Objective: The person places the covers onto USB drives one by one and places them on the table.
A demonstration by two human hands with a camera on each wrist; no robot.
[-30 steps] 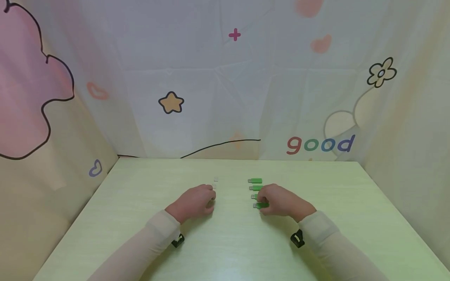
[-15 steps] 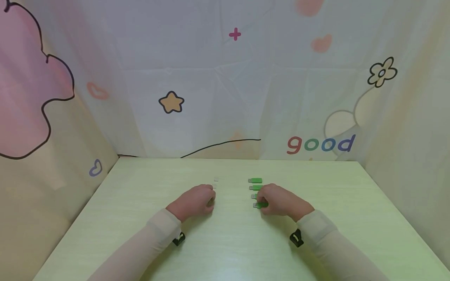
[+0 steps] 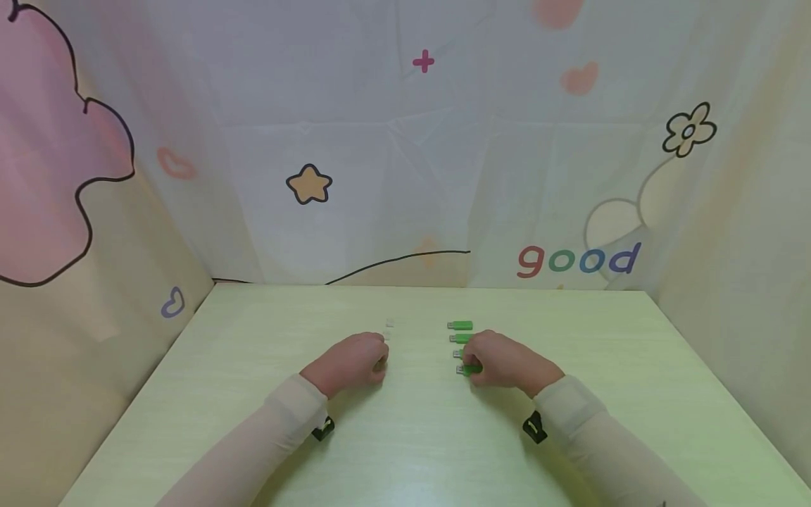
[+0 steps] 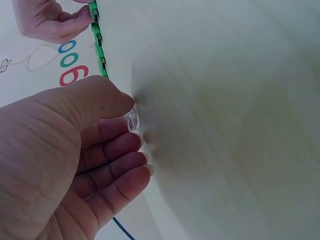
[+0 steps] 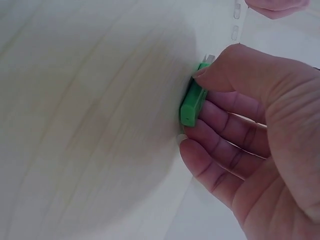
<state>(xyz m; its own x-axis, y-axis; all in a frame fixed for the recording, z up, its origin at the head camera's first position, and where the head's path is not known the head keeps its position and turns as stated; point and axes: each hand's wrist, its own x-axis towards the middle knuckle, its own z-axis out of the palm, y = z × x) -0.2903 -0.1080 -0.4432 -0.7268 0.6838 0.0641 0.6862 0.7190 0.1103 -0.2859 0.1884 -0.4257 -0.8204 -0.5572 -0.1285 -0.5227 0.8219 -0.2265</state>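
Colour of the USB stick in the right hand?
The USB stick is green with a silvery metal plug, clearest in the right wrist view.

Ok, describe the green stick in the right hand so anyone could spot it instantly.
On the pale table, four green USB sticks form a column at the right hand. The held stick is gripped by the fingers, lowest of the four in the head view.

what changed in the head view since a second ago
Very little: the pale cuffs edged slightly inward. Nothing was visibly taken up or let go. The left hand stayed by the two clear caps, the right hand at the nearest green USB stick, and the other sticks lie where they were.
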